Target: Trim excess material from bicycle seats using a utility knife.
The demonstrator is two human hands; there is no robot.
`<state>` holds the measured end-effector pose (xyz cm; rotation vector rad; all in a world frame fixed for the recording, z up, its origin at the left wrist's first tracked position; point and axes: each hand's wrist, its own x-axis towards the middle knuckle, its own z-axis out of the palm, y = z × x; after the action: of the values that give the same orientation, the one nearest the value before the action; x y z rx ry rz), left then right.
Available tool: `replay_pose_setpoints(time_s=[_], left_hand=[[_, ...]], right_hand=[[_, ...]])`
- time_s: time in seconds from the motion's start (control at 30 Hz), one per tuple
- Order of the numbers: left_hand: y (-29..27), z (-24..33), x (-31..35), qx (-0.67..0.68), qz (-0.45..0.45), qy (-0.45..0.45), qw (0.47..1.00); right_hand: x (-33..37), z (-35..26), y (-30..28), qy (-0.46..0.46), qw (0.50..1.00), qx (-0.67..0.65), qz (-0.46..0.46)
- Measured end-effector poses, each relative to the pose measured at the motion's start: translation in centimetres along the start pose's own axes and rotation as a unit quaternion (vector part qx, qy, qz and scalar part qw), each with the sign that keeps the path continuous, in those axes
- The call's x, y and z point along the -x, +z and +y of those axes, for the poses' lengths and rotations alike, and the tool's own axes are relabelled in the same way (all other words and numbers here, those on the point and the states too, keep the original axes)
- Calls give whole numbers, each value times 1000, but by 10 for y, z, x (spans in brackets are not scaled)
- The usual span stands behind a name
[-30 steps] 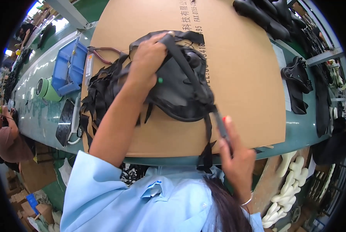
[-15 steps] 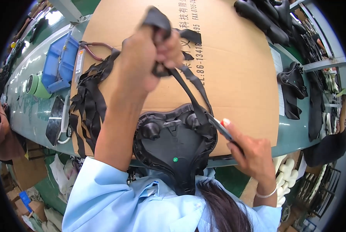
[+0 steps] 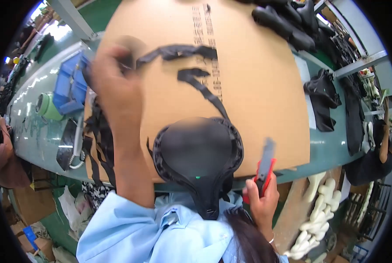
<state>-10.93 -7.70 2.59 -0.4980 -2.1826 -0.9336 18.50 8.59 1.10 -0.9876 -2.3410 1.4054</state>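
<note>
A black bicycle saddle lies underside up on the cardboard in front of me, its narrow nose toward my body. Its middle is blurred. Up at the left, my left hand is smeared by motion but looks closed on a black strip, which trails to the right over the cardboard. A second black strip curls up from the saddle's far right edge. My right hand, right of the saddle, is closed round a red and black utility knife, its blade pointing away from me.
A cardboard sheet covers the table. Black strips lie piled at its left, beside a blue bin, a green round container and a phone. Black saddle-shaped pieces sit far right; a black cover lies nearer.
My left hand has swung left and outward, drawing the strip off the saddle's edge. My right hand has pulled the knife back toward me and turned its blade away from the saddle.
</note>
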Motion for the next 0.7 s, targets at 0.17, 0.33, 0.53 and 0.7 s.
replay_pose_setpoints(time_s=[0.17, 0.33, 0.53, 0.7], left_hand=[[-23, 21, 31, 64, -482, -55, 872], [-17, 14, 26, 300, -615, -289, 669], [93, -121, -117, 590, -191, -437, 652], [165, -177, -205, 584, 30, -400, 705]], right_hand=[[-54, -9, 32, 2, 982, -180, -59], [-116, -21, 10, -31, 972, -222, -65], [-186, 23, -23, -194, 954, 230, 15], [-254, 66, -82, -124, 940, 47, 315]])
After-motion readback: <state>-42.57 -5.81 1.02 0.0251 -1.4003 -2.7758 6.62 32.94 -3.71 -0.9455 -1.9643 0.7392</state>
